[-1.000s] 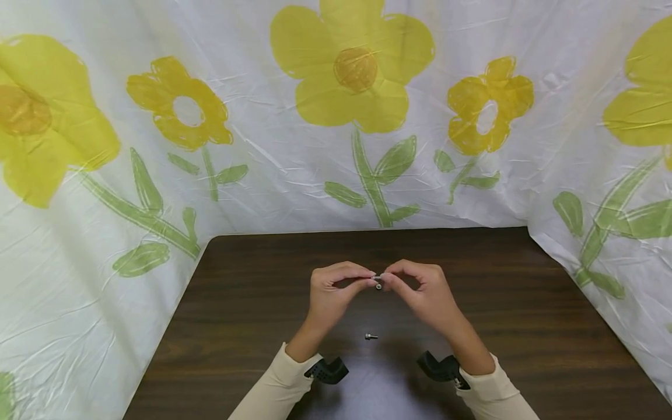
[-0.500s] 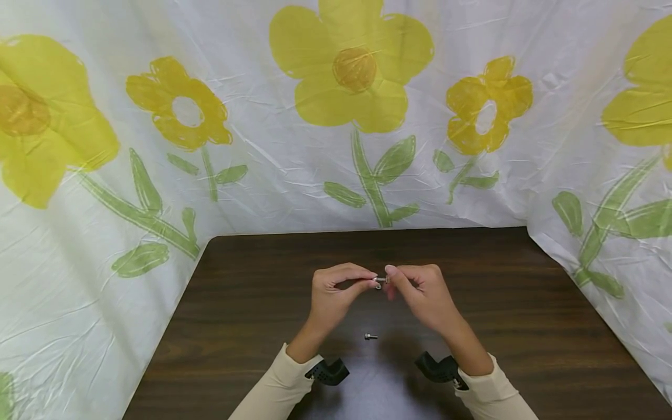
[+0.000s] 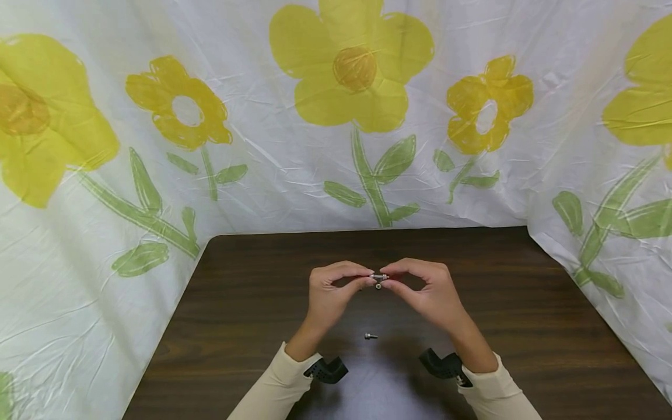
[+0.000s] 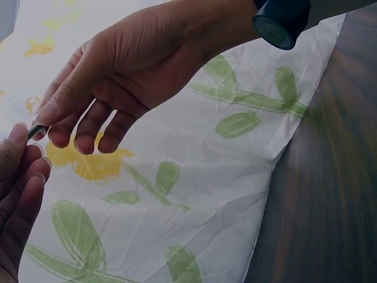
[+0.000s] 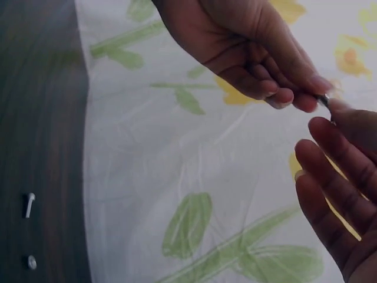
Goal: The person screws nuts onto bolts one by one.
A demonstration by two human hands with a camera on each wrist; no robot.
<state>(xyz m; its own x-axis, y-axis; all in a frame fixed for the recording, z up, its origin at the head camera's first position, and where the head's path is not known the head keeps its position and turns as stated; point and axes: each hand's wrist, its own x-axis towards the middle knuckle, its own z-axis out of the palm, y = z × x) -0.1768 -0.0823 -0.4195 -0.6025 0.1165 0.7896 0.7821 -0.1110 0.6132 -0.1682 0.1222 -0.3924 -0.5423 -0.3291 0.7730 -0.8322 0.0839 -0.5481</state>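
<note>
Over the middle of the dark table, both hands meet at a small metal bolt (image 3: 377, 276), which lies level between them. My left hand (image 3: 332, 291) pinches one end of it between thumb and index finger. At the other end sits a small nut (image 3: 385, 277), with the thumb and index finger of my right hand (image 3: 433, 291) on either side of it. In the left wrist view the bolt's dark thread (image 4: 37, 128) shows between the two thumbs. The right wrist view has a short piece of the bolt (image 5: 323, 101) between the fingertips; the rest is covered.
A second bolt (image 3: 371, 336) lies on the table (image 3: 252, 326) nearer the person. A small round metal piece (image 3: 378, 286) shows just below the fingertips. A white flowered cloth (image 3: 294, 186) hangs around the table's back and sides.
The right thumb and index finger have rolled against each other at the nut, then parted and settled around it. The left hand keeps its pinch, almost still.
</note>
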